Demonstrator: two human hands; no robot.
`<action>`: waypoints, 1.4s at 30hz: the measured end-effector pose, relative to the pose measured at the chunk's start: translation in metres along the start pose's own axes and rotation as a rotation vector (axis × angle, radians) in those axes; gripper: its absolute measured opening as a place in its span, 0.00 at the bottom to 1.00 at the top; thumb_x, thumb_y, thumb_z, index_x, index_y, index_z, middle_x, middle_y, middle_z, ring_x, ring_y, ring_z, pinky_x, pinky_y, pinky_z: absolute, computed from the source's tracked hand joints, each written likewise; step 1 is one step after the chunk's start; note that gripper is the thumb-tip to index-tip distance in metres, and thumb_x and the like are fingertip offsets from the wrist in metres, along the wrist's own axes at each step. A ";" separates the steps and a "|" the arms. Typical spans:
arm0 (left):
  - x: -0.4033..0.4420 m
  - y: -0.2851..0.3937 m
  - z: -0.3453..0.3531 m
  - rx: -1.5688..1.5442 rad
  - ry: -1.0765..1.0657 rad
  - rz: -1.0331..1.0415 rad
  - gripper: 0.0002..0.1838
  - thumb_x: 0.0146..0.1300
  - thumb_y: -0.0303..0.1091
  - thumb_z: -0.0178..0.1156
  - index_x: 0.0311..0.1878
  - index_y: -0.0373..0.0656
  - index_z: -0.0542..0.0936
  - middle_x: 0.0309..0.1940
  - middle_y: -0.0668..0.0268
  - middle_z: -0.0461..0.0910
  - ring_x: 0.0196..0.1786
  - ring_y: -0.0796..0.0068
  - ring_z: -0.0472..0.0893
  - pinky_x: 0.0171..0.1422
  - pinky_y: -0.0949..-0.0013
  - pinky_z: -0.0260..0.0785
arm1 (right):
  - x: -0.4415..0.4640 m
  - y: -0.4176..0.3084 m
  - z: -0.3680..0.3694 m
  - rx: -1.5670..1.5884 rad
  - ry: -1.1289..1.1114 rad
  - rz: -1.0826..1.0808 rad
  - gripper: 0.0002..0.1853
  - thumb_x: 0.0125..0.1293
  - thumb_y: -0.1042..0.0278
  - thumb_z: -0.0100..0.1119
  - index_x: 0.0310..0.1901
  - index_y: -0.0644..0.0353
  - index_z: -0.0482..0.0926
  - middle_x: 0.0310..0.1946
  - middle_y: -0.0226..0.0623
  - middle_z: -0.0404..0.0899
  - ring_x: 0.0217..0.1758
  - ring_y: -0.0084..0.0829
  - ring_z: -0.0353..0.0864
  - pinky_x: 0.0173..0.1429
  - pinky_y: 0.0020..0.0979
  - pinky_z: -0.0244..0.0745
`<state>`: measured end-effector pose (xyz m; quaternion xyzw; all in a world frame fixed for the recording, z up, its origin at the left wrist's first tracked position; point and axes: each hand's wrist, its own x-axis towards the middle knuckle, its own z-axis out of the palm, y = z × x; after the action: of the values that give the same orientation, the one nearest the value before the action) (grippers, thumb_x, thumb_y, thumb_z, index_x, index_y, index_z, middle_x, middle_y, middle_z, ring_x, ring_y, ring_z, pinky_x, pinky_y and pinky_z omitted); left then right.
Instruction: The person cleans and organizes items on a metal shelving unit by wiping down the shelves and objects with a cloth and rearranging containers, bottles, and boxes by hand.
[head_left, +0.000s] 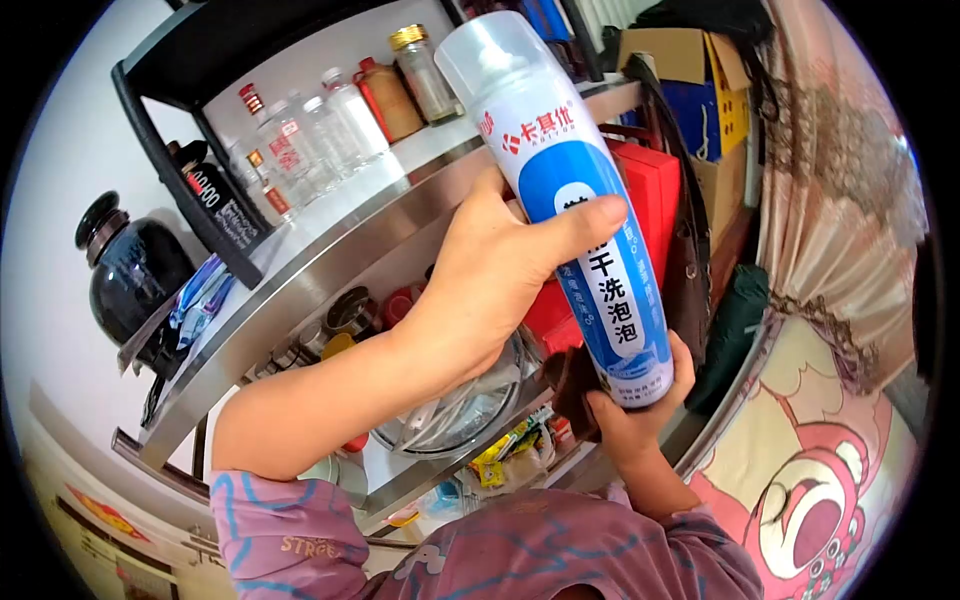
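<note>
A tall spray can (640, 290) with a blue and white label and a clear cap is tilted in front of me, its cap toward the upper left. My left hand (510, 250) is closed around its middle, the thumb lying across the label. Around the base of the can is my right hand (645, 410), its fingers curled at the side and partly hidden behind it. A dark brown, soft-looking piece (575, 392) hangs beside the right thumb; whether that hand grips it too is unclear.
Clear glass bottles (285, 145), a brown jug (388, 100) and a gold-lidded jar (425, 75) stand on the metal-edged shelf (330, 235). A big dark jar (135, 270) is at left. Red boxes (650, 210) and cartons (720, 190) are behind the can. A patterned bedspread (800, 460) lies at right.
</note>
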<state>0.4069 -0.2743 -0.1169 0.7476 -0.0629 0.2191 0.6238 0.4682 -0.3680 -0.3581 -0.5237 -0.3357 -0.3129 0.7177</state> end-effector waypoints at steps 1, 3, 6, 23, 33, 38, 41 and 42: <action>0.002 0.007 -0.005 0.002 0.015 0.008 0.23 0.58 0.39 0.70 0.51 0.39 0.74 0.41 0.66 0.81 0.43 0.76 0.81 0.53 0.69 0.73 | 0.004 0.001 -0.001 0.011 -0.012 -0.007 0.53 0.48 0.66 0.75 0.70 0.64 0.47 0.63 0.45 0.58 0.64 0.38 0.67 0.68 0.39 0.65; 0.009 0.027 -0.022 0.067 0.030 -0.154 0.21 0.60 0.44 0.67 0.50 0.40 0.76 0.42 0.64 0.82 0.44 0.74 0.83 0.54 0.68 0.74 | 0.011 -0.004 -0.004 0.261 -0.136 -0.079 0.59 0.52 0.52 0.76 0.72 0.66 0.42 0.65 0.48 0.60 0.67 0.39 0.67 0.68 0.40 0.65; 0.026 0.056 -0.040 0.139 0.239 -0.049 0.21 0.60 0.50 0.65 0.48 0.44 0.78 0.42 0.64 0.84 0.46 0.73 0.85 0.56 0.62 0.76 | 0.025 -0.013 -0.005 0.340 -0.191 -0.116 0.56 0.57 0.57 0.74 0.72 0.66 0.39 0.53 0.56 0.74 0.54 0.40 0.77 0.61 0.39 0.69; 0.210 0.092 -0.235 0.603 0.473 0.037 0.26 0.58 0.46 0.70 0.52 0.36 0.77 0.45 0.58 0.81 0.50 0.64 0.81 0.63 0.55 0.70 | 0.001 0.048 0.001 0.308 -0.222 0.241 0.44 0.58 0.70 0.69 0.70 0.67 0.51 0.52 0.49 0.74 0.54 0.38 0.76 0.63 0.36 0.68; 0.262 0.032 -0.269 0.684 0.473 -0.022 0.27 0.58 0.46 0.70 0.52 0.35 0.76 0.45 0.58 0.82 0.48 0.65 0.82 0.58 0.59 0.72 | 0.006 0.067 -0.003 0.310 -0.255 0.341 0.43 0.58 0.68 0.69 0.69 0.68 0.53 0.50 0.48 0.76 0.53 0.36 0.77 0.62 0.35 0.68; 0.283 0.021 -0.288 0.727 0.447 -0.058 0.23 0.58 0.51 0.70 0.48 0.45 0.78 0.41 0.69 0.83 0.44 0.78 0.81 0.56 0.72 0.71 | 0.008 0.065 -0.005 0.319 -0.267 0.383 0.43 0.60 0.65 0.68 0.70 0.68 0.53 0.50 0.48 0.76 0.52 0.36 0.77 0.61 0.34 0.69; 0.301 0.013 -0.311 0.755 0.465 0.052 0.27 0.60 0.44 0.68 0.54 0.31 0.76 0.43 0.57 0.83 0.43 0.66 0.84 0.50 0.61 0.77 | 0.007 0.066 -0.009 0.290 -0.300 0.382 0.43 0.61 0.61 0.67 0.70 0.68 0.52 0.50 0.49 0.76 0.52 0.37 0.77 0.60 0.34 0.69; 0.299 0.007 -0.312 0.747 0.473 0.025 0.27 0.60 0.44 0.68 0.54 0.31 0.76 0.43 0.57 0.83 0.43 0.66 0.84 0.50 0.61 0.77 | 0.007 0.063 -0.009 0.283 -0.269 0.424 0.44 0.62 0.54 0.66 0.70 0.67 0.53 0.50 0.47 0.76 0.53 0.36 0.77 0.61 0.35 0.68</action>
<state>0.5943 0.0779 0.0499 0.8502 0.1560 0.3996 0.3052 0.5238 -0.3616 -0.3888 -0.5137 -0.3511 -0.0334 0.7821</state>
